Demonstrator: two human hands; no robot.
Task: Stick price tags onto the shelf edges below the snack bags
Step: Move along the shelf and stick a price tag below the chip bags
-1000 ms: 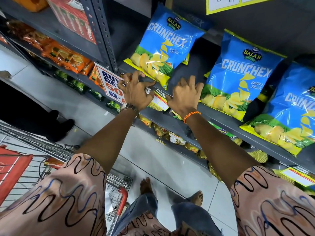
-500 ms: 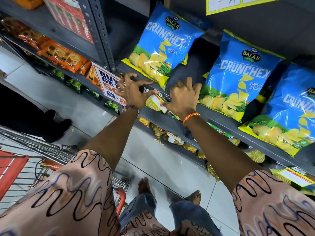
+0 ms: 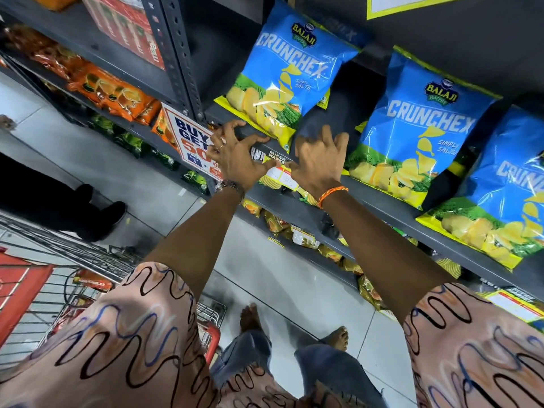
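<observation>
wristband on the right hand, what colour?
Orange, a thin band at the right hand; head view.

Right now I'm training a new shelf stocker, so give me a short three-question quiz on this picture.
1. True or false: both hands are at the price tag on the shelf edge.
2. How many blue Crunchex bags show on that shelf?
3. Which wrist has the orange band: A left, B right?

Key: 1 true, the left hand and right hand pinch it. 2 three. 3 B.
</observation>
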